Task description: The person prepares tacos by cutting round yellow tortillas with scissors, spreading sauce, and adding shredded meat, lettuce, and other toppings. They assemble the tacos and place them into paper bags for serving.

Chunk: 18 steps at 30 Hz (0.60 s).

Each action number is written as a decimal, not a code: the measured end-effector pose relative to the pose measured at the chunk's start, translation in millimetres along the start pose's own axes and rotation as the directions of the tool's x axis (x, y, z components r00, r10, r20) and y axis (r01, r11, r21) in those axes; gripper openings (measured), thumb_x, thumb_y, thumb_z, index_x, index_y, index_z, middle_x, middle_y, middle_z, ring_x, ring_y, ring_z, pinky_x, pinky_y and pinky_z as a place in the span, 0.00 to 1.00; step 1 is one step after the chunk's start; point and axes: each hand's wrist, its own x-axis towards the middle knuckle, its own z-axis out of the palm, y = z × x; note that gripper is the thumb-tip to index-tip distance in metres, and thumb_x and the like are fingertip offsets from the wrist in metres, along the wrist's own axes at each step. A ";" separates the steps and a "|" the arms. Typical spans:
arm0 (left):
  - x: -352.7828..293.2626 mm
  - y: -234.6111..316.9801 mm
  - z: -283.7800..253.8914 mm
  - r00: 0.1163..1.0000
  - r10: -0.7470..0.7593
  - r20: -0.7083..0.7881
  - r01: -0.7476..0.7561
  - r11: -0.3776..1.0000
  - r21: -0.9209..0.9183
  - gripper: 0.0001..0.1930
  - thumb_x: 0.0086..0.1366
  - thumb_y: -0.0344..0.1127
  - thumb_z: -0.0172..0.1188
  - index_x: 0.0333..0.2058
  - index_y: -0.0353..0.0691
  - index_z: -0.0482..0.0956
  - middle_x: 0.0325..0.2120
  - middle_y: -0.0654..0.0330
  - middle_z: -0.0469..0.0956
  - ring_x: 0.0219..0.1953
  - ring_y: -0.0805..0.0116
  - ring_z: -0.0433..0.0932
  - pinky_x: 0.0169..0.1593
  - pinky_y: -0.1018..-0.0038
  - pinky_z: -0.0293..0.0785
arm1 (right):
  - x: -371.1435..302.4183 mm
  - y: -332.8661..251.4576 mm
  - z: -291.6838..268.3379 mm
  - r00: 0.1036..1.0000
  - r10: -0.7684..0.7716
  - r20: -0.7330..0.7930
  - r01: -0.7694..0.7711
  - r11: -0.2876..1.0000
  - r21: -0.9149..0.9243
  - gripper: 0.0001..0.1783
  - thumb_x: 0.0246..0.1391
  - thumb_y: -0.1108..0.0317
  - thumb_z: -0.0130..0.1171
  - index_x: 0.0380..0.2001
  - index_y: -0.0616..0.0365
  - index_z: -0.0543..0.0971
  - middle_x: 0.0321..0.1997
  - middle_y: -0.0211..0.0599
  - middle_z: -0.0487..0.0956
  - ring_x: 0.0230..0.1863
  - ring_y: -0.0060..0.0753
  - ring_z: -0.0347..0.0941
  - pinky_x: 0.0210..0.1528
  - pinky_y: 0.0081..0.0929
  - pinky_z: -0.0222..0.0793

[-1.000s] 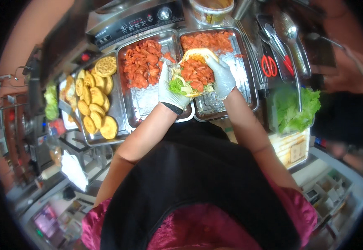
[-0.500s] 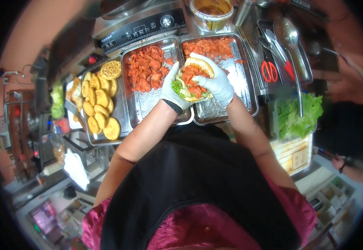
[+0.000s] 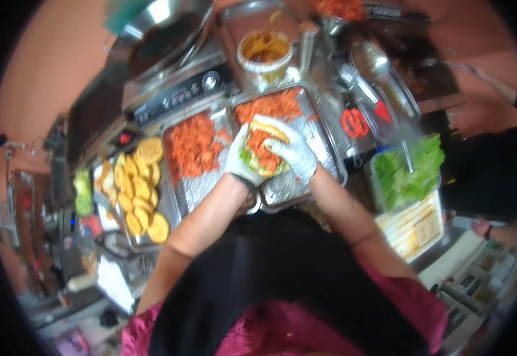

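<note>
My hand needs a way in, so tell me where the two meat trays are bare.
Bare metal shows in the right tray right of the right hand, and in the left tray between its meat and the left forearm. Flat breads crowd the left side; scissors and other utensils crowd the right.

Mid-frame, we hold a filled bun [image 3: 262, 153] between our left hand [image 3: 238, 159] and right hand [image 3: 298, 155] over 2 trays [image 3: 322, 142] of reddish meat [image 3: 194, 143]. We see yellow buns [image 3: 142, 190] at left, lettuce [image 3: 409, 173] at right, a tub [image 3: 264, 66] at top.
</note>
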 end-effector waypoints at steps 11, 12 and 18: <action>43.5 27.2 32.4 0.993 -0.114 -0.043 0.120 0.975 0.185 0.35 0.72 0.64 0.39 0.64 0.45 0.68 0.64 0.51 0.69 0.64 0.45 0.69 0.65 0.39 0.61 | 34.0 12.7 -21.5 0.970 -0.077 -0.229 0.059 0.994 -0.087 0.24 0.62 0.72 0.61 0.61 0.65 0.74 0.58 0.37 0.79 0.57 0.24 0.74 0.61 0.23 0.69; 44.7 31.3 35.4 0.992 -0.125 0.002 0.122 0.974 0.189 0.36 0.71 0.66 0.40 0.65 0.45 0.67 0.65 0.50 0.68 0.64 0.45 0.68 0.65 0.38 0.61 | 30.9 3.9 -13.2 0.963 -0.108 -0.246 0.095 0.993 -0.067 0.24 0.62 0.73 0.60 0.61 0.65 0.73 0.59 0.37 0.79 0.58 0.24 0.74 0.61 0.24 0.69; 35.1 -6.9 24.9 0.921 -0.337 0.195 0.274 0.917 0.288 0.33 0.74 0.61 0.38 0.64 0.42 0.67 0.63 0.50 0.69 0.63 0.49 0.68 0.65 0.49 0.65 | -41.0 28.2 -9.3 0.834 -0.429 -0.346 0.298 0.879 -0.371 0.26 0.62 0.73 0.59 0.63 0.63 0.71 0.65 0.40 0.74 0.63 0.31 0.71 0.67 0.31 0.66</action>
